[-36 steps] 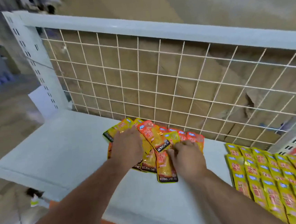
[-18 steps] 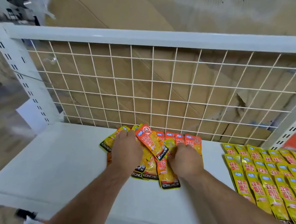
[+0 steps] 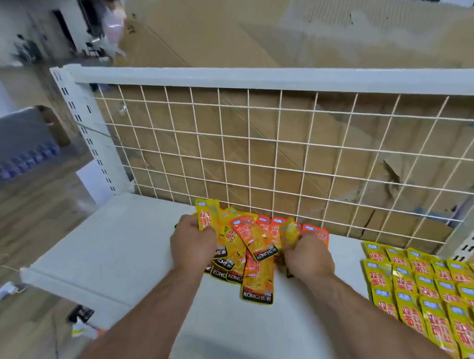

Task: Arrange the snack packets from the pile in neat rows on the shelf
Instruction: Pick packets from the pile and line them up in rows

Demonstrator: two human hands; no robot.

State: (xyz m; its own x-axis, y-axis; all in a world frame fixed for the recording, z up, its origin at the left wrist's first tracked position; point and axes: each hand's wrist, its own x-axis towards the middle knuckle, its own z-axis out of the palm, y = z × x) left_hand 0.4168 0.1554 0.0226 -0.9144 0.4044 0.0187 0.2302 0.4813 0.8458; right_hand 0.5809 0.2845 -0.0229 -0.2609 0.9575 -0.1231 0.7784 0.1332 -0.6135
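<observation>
Snack packets (image 3: pixel 250 253) lie in a loose, overlapping pile against the back edge of the shelf (image 3: pixel 115 249), just in front of the wire grid (image 3: pixel 285 151) and roughly midway along it. Toward the right end of the shelf, neat rows (image 3: pixel 444 304) are already laid, with yellow packs overlapping like shingles from near the back toward the front edge. The block runs out of view on the right, so its full extent cannot be told. Both hands are in the pile. The left hand (image 3: pixel 194 245) curls its fingers round an upright yellow packet (image 3: pixel 208 216) at the pile's left side, and the right hand (image 3: pixel 307 256) grips a crumpled packet (image 3: pixel 288 230) at its right side. By my reading the task is well begun but not finished. A sizeable share stands in order, while a fair heap of orange and yellow packs remains jumbled, some face up and some skewed. What is left, it seems, is to draw these out, sort them and carry the rows leftward along the shelf.
</observation>
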